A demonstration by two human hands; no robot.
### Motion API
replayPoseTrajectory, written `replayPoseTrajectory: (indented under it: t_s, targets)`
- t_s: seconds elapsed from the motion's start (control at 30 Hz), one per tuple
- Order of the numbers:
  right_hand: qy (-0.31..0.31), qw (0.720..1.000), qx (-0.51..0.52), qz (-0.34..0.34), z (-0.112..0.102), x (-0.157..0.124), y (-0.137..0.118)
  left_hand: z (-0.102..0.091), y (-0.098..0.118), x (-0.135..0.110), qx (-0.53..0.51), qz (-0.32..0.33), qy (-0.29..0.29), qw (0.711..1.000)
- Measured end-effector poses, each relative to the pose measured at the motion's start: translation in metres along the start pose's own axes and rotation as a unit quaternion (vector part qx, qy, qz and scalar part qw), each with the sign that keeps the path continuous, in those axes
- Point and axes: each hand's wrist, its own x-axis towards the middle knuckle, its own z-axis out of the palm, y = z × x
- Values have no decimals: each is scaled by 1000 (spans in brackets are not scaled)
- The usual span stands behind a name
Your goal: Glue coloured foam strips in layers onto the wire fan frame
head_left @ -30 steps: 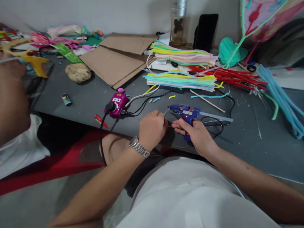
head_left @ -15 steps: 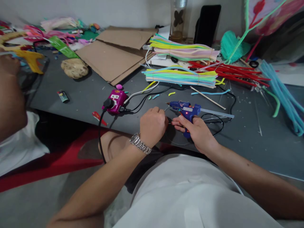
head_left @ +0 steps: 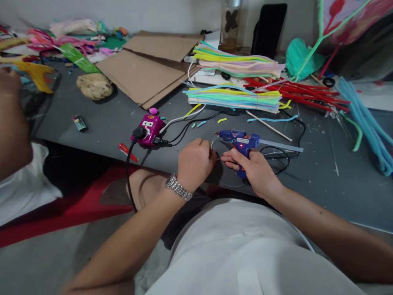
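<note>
My right hand [head_left: 258, 172] is wrapped around the handle of a blue glue gun [head_left: 238, 138]. A red light glows on its side, its nozzle points left, and a translucent glue stick [head_left: 281, 146] sticks out of the back. My left hand [head_left: 196, 162], with a metal watch at the wrist, is closed just left of the gun. From its fingers a thin pale wire [head_left: 215, 141] curves up toward the nozzle, and a faint strand bends below between the hands. A short thin piece spans from the left fingertips to the right fingers. The left fingertips are mostly hidden.
A purple power socket [head_left: 149, 129] with cords stands left of my hands. Bundles of pastel pipe cleaners [head_left: 233, 98], red stems [head_left: 301, 96] and cardboard [head_left: 147, 73] lie behind. A lighter [head_left: 80, 123] and a stone [head_left: 95, 86] lie left. Another person's arm [head_left: 14, 123] is at the far left.
My left hand has shifted slightly left, and more of the curved wire shows beside the nozzle. My right hand and the glue gun have hardly moved.
</note>
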Motion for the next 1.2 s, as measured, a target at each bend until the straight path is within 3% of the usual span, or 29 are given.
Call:
replayPoseTrajectory:
  t_s: [0.43, 0.6, 0.73, 0.87, 1.0, 1.1, 1.2]
  targets:
    - [1, 1000, -7, -1, 0, -1, 0, 8, -2, -2, -37, -2, 16, 999]
    - [-3, 1000, -15, -5, -1, 1, 2, 12, -7, -12, -126, -11, 65, 990]
    - [-11, 999, -35, -10, 0, 1, 0, 11, -10, -17, -207, -34, 70, 975]
    - [-24, 994, -99, -35, -3, -9, -13, 9, -12, -15, -255, -64, 43, 964]
    - [-80, 972, -217, -43, -17, -25, -31, 10, -12, -13, -288, -93, 36, 952]
    - [-117, 944, -309, -17, -29, -30, -37, 11, -12, -13, -290, -92, 45, 951]
    - [-123, 934, -336, 15, -33, -30, -33, 12, -13, -15, -293, -83, 49, 951]
